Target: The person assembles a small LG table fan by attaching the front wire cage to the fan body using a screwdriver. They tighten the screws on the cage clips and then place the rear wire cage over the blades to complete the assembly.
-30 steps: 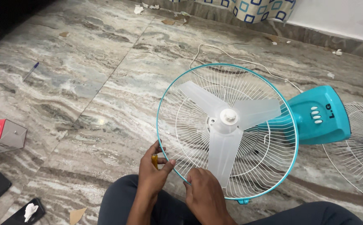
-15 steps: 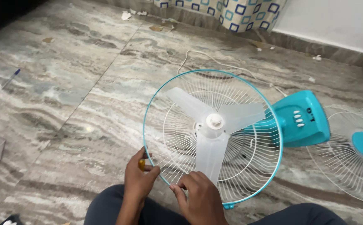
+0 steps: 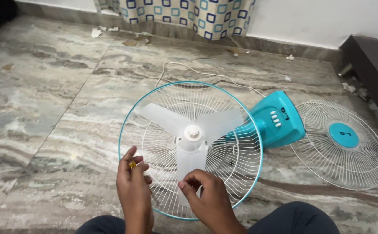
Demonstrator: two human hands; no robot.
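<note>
A teal table fan lies on the marble floor with its rear wire guard (image 3: 241, 173) and teal rim facing up. Three translucent white blades (image 3: 191, 134) sit on the hub. My left hand (image 3: 133, 190) is at the rim's lower left and holds a small yellow object (image 3: 132, 164), probably a tool handle, between thumb and fingers. My right hand (image 3: 208, 201) is over the lower blade, its fingertips pinched together at the guard wires. The fan's teal base (image 3: 275, 119) with white buttons points to the right.
The loose front guard (image 3: 340, 143), white wire with a teal centre disc, lies flat to the right of the base. A white power cord (image 3: 184, 69) loops behind the fan. A patterned curtain (image 3: 176, 13) hangs at the back wall, dark furniture (image 3: 375, 65) at right. My knees are below.
The view has swung right and up, so the box, phone and pen at left left the frame and the front guard came fully into view. Both hands stay at the guard's lower edge.
</note>
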